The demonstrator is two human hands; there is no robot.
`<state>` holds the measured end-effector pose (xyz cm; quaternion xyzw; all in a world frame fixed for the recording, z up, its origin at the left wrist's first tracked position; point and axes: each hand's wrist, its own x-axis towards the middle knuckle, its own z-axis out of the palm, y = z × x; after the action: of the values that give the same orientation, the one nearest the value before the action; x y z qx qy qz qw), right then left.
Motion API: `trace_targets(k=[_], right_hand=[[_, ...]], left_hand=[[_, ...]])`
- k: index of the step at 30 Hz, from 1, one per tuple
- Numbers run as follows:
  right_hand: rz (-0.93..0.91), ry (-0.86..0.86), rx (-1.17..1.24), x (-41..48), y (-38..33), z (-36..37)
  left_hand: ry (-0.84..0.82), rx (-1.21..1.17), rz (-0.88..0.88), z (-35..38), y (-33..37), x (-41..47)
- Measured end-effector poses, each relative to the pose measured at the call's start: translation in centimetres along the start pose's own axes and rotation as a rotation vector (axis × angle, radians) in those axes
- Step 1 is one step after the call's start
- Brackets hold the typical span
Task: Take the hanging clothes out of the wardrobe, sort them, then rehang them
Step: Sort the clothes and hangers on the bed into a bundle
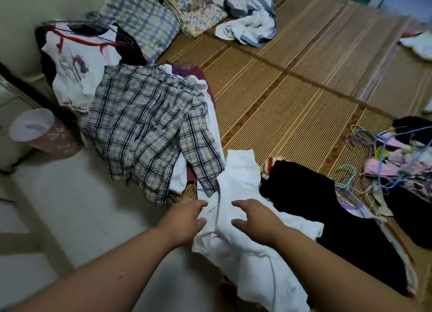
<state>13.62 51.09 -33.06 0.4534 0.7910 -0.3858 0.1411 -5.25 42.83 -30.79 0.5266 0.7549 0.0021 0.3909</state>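
In the head view both bare forearms reach forward and down from the bottom of the frame to the near edge of the mat (292,89). The left hand (184,220) is palm-down at the left border of the white shirt (245,246), with the cloth edge pinched between thumb and fingers. The right hand (254,218) lies just beside it on top of the shirt. Its fingers are loosely curved and apart from the thumb, resting on the cloth and not clamped round it.

The white shirt is crumpled and off any hanger. It spills from the mat edge toward the person, and one flap points away up the mat. Its right side overlaps a black garment (327,206). To its left, a plaid shirt (149,129) tops a heap of clothes, with a white tee (74,63) with red print behind that. A tangle of hangers (374,148) with pale clothes sits at the right. White and blue clothes (250,26) lie far up the mat, near a checked pillow (140,24). A pink bin (42,134) stands on the floor.
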Motion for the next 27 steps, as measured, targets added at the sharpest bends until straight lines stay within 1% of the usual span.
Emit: trace_targets(k=[4,7,10,13,16,18,19,21,25,27], right_hand=[[0.034,-0.05,0.0,5.6,-0.4,2.7],[0.079,-0.063,-0.005,9.1,0.7,5.9],[0.175,-0.047,-0.01,11.9,2.5,9.1],[0.269,-0.072,0.025,13.5,4.5,11.7],[0.338,-0.036,0.047,14.1,5.7,13.5],[0.366,0.014,0.092,14.3,5.5,14.0],[0.388,0.051,0.131,14.3,5.1,14.0],[0.43,0.148,0.158,13.8,4.0,13.7],[0.463,0.354,0.112,12.4,1.4,11.8],[0.492,0.477,0.138,11.2,0.6,10.2]], left_hand=[[-0.076,0.125,0.045,1.4,-3.8,5.1],[-0.146,0.241,0.117,3.2,-6.2,9.5],[-0.149,0.471,0.2,5.0,-7.7,13.9],[-0.187,0.669,0.237,5.9,-8.9,17.6],[-0.217,0.843,0.262,6.2,-9.5,20.0],[-0.239,0.903,0.317,5.6,-10.0,20.7],[-0.254,0.903,0.361,5.1,-10.0,20.9],[-0.246,0.82,0.466,3.7,-9.0,20.7],[-0.149,0.46,0.705,0.2,-4.6,18.9],[-0.121,0.379,0.806,-2.0,-1.5,17.4]])
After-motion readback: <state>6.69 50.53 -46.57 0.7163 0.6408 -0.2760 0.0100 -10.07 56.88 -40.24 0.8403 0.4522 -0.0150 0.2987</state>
